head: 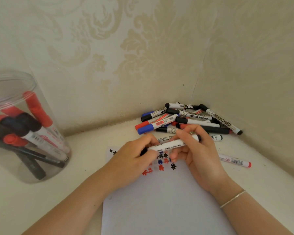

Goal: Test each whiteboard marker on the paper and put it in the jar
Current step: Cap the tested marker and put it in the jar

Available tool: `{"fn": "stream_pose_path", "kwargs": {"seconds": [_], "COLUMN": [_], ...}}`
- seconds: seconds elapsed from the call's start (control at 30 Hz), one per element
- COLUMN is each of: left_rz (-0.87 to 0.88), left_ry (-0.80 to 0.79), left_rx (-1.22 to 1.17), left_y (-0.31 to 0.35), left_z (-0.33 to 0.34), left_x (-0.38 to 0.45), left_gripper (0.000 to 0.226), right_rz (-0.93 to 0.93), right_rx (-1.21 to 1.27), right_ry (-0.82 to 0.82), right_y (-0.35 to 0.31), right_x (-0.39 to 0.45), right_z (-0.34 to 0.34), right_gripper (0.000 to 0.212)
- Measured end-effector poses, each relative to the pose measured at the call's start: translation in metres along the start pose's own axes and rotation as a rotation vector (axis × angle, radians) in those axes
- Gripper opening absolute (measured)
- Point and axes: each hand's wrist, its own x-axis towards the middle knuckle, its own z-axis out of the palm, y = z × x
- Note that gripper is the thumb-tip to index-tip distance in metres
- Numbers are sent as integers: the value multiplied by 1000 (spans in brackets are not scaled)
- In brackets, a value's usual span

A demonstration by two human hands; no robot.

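Gripping marker (170,143) between fingers (175,156) (both hands)

One clear jar (12,102) holds roughly seven markers, hard to separate through the plastic. About a dozen lie in the corner pile (188,118). One red-capped marker (234,161) lies alone. One paper sheet (165,206). Two hands share one marker (168,144).

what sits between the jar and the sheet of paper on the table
Nothing in the head view: only bare cream tabletop separates the jar from the paper.
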Motion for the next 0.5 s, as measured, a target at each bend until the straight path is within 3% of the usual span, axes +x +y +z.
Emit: {"fn": "stream_pose_path", "kwargs": {"seconds": [0.1,0.23,0.5], "left_rz": [-54,-254,-444], "left_ry": [154,329,214], "left_rx": [-191,-499,-995], "left_y": [6,11,25], "left_z": [1,4,0], "left_x": [2,4,-1], "left_gripper": [24,29,26], "right_rz": [-104,-210,-220], "right_rx": [-142,-368,-407], "right_ry": [83,6,1], "right_y": [-2,1,-2], "right_x": [0,-4,-6], "right_z": [-1,6,6], "right_gripper": [20,12,15]}}
